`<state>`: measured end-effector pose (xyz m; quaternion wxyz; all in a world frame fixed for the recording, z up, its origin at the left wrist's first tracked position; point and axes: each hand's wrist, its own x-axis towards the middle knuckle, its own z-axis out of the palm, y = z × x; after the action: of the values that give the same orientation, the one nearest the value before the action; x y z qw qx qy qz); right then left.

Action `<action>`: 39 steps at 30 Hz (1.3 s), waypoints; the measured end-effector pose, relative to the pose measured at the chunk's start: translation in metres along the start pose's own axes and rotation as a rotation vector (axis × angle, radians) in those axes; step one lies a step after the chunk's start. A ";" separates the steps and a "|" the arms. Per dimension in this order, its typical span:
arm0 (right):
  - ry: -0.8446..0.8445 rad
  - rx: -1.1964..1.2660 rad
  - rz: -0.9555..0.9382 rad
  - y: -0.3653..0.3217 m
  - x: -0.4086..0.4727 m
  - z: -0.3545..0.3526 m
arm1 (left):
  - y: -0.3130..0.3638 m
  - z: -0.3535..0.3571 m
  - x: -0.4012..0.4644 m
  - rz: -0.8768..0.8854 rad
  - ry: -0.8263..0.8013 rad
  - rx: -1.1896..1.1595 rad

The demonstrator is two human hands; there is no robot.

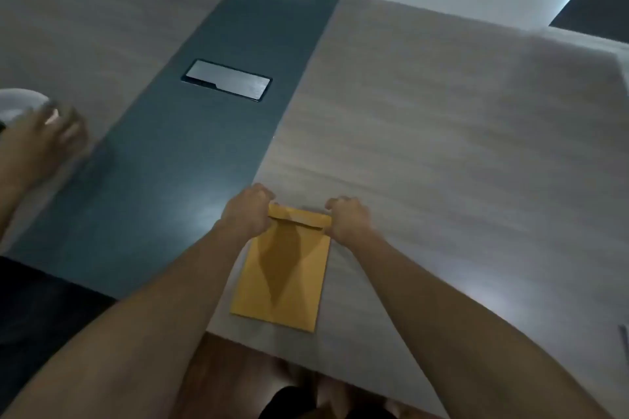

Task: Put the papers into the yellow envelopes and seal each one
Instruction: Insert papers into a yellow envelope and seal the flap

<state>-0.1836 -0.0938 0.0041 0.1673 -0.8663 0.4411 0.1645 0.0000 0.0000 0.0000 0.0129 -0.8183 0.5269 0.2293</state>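
On the pale wood-grain table (442,133) in front of you, a dark teal strip (190,160) runs away from the near edge, with a silver plate (227,84) set flush into it. Just right of that strip, near the table's front edge, 1 yellow envelope (286,269) lies flat, its flap folded down at the far end. Your left hand (246,211) has its fingers curled over the flap's left corner, and your right hand (347,218) has its fingers curled over the right corner; both press or pinch that far edge. At the far left, another person's hand (41,143), blurred, rests by a white round object (17,104).
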 end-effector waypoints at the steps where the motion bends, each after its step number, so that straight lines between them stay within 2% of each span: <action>1: -0.016 -0.031 0.003 -0.002 0.002 0.000 | -0.001 0.001 0.004 0.020 -0.005 0.039; 9: 0.012 -0.106 -0.029 0.001 0.019 0.012 | -0.008 0.008 0.028 0.116 -0.031 0.213; 13: 0.032 -0.046 -0.018 0.001 0.021 0.014 | -0.007 0.006 0.033 0.154 -0.036 0.219; 17: 0.107 0.032 -0.013 0.008 0.021 0.014 | -0.004 0.005 0.037 0.144 -0.004 0.135; 22: 0.139 0.265 0.107 0.032 0.007 0.008 | 0.014 0.003 0.036 0.153 -0.009 -0.060; 29: 0.274 0.490 0.288 0.104 -0.039 0.015 | 0.096 0.017 0.028 0.257 -0.042 -0.247; 35: 0.302 0.607 0.488 0.184 -0.094 0.033 | 0.184 0.051 0.016 0.322 -0.132 -0.280; 39: 0.305 0.640 0.560 0.231 -0.128 0.048 | 0.238 0.074 0.005 0.327 -0.129 -0.315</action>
<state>-0.4505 -0.1105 -0.0164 0.3089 -0.6325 0.7068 -0.0705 -0.2314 -0.0906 -0.0161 -0.1188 -0.6975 0.6082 0.3598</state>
